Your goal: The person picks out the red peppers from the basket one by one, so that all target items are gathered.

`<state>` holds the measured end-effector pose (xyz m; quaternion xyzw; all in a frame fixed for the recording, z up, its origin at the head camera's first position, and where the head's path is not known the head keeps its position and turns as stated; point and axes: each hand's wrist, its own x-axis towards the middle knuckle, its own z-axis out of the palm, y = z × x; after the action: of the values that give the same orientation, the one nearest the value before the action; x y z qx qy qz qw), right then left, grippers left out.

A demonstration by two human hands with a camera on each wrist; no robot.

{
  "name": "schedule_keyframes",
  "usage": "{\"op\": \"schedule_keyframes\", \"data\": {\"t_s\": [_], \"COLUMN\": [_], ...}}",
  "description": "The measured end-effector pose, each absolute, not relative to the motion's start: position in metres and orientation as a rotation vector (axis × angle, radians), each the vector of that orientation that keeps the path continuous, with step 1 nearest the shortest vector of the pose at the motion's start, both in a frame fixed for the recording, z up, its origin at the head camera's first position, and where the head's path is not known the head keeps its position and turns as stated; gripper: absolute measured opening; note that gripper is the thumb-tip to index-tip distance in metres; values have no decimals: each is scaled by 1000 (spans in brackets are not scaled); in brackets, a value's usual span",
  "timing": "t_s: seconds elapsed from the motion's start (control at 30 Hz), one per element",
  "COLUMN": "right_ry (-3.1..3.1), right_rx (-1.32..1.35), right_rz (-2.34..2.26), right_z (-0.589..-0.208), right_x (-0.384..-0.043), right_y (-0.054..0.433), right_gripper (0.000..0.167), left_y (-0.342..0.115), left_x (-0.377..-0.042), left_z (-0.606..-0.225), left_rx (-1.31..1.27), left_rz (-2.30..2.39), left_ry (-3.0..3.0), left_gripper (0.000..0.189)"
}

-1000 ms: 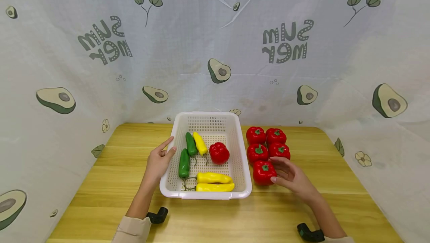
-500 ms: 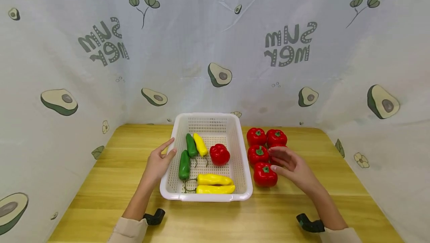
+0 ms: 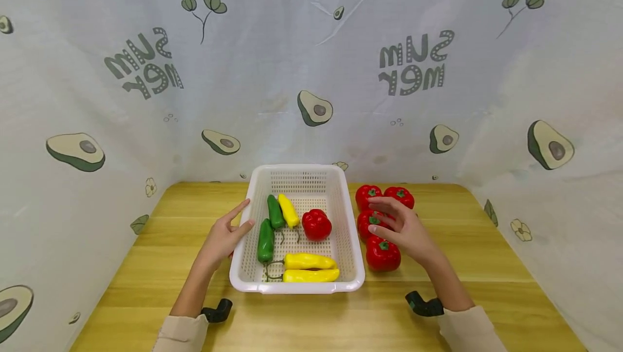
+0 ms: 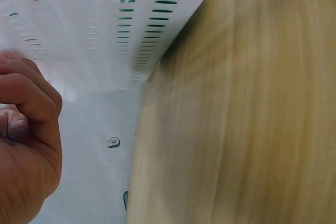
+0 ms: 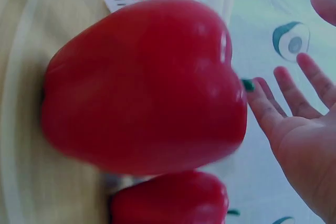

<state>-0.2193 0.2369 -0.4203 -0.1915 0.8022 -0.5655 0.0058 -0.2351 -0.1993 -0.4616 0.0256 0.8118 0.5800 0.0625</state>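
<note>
A white perforated plastic basket (image 3: pixel 357 265) stands on the table. My left hand (image 3: pixel 221 241) holds its left rim, with the thumb over the rim; in the left wrist view its fingers (image 4: pixel 31 87) curl beside the slotted wall. Right of the basket is a cluster of red bell peppers. My right hand (image 3: pixel 406 227), fingers spread and holding nothing, hovers over the middle-left bell pepper (image 3: pixel 365 228) and hides another one behind it. The front bell pepper (image 3: pixel 383 254) stands just below the thumb. In the right wrist view a big bell pepper (image 5: pixel 142 87) fills the middle, beside the open hand (image 5: pixel 310 145).
Inside the basket lie a red bell pepper (image 3: pixel 316 225), two green peppers (image 3: pixel 266 241) and several long yellow peppers (image 3: pixel 310 275). Two bell peppers, one at back left (image 3: pixel 366 195) and one at back right (image 3: pixel 400 195), stand near the curtain (image 3: pixel 272 71) behind the wooden table (image 3: pixel 302 319).
My right hand has moved left and away from me, from beside the front bell pepper to above the middle-left one. My left hand stays at the basket rim.
</note>
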Motion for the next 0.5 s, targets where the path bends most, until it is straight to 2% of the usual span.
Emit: {"op": "schedule_keyframes", "data": {"t_s": [0.5], "right_ry": [2586], "right_rx": [-741], "right_rz": [-1636], "right_z": [-413], "right_x": [-242], "right_y": [186], "right_gripper": [68], "left_y": [-198], "left_x": [-237], "left_z": [-463], "left_rx": [79], "left_rz": [1716], "left_ry": [2546], "left_gripper": [64]}}
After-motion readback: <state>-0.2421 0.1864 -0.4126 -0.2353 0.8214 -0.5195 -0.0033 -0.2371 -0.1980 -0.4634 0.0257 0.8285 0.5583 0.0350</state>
